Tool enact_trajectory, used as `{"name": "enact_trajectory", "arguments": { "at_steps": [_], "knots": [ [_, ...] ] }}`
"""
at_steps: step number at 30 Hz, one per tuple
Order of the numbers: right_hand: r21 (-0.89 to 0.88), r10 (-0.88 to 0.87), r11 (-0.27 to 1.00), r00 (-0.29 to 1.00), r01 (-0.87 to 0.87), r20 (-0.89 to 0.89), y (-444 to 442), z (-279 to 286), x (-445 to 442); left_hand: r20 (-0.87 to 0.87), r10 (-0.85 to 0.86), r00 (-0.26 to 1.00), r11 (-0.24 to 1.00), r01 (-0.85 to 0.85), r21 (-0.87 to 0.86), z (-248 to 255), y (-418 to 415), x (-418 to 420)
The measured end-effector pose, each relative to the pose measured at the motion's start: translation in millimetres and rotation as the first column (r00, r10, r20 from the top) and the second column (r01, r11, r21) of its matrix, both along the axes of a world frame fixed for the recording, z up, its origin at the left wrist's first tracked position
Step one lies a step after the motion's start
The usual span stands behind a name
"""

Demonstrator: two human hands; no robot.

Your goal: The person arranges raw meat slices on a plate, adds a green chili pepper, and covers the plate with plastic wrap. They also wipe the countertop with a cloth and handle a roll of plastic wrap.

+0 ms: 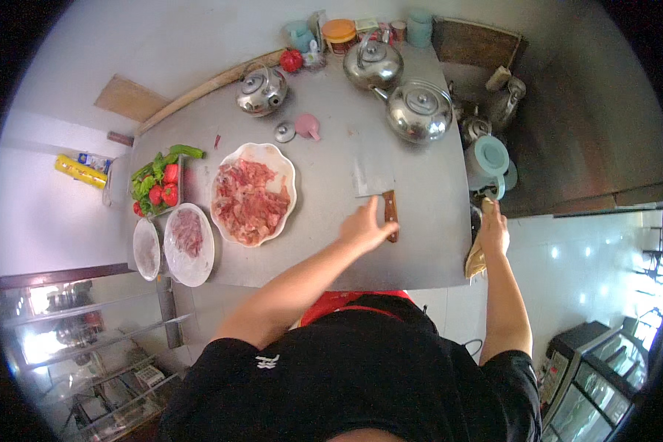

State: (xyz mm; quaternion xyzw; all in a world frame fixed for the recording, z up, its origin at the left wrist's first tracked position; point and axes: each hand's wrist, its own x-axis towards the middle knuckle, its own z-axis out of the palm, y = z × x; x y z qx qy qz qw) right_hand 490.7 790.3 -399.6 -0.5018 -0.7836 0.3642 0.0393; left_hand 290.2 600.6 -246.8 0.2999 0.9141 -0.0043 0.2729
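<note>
My left hand (366,225) is over the steel table, fingers apart, just left of a cleaver's wooden handle (392,207). Its thumb overlaps the lower handle; whether it touches the wood I cannot tell. The cleaver's broad steel blade (373,175) lies flat, pointing away from me. Past the table's right edge, my right hand (495,229) grips a tan cloth (477,257) that hangs down. Left of the cleaver stands a scalloped white dish (288,212) of raw cut meat (251,201). Two smaller white bowls (201,268) (147,248) are near the table's left edge; the nearer one holds sliced meat.
A clear container (181,182) holds red and green peppers. Steel kettles (261,91) (373,63) (420,113), a small lid (284,132) and a pink lid (308,126) are farther back. A pale blue lidded jug (489,157) stands right of the table (331,259).
</note>
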Motion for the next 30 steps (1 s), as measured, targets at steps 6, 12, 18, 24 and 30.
{"name": "enact_trajectory", "arguments": {
  "at_steps": [6, 12, 18, 24, 30],
  "knots": [
    [0.064, -0.044, 0.995, 0.906, 0.078, -0.422, -7, 50, 1, 0.026, 0.036, 0.999, 0.986, -0.031, -0.166, -8, 36, 17],
    [0.252, 0.318, 0.941, 0.840, -0.225, -0.439, -71, 101, -20, 0.101, 0.131, 0.986, 0.974, -0.147, 0.172, 36, -33, -16],
    [0.339, 0.802, 0.595, 0.511, -0.729, -0.310, -170, 129, -96, -0.101, 0.105, 0.989, 0.901, -0.051, 0.431, 104, -126, 2],
    [0.472, 0.731, 0.644, 0.666, -0.603, -0.147, -201, 109, -212, -0.181, 0.291, 0.939, 0.870, -0.181, 0.459, 149, -174, 19],
    [0.418, 0.495, 0.794, 0.868, -0.442, -0.022, -123, 99, -245, -0.088, 0.138, 0.987, 0.949, -0.106, 0.298, 156, -195, 6]
  ]
}}
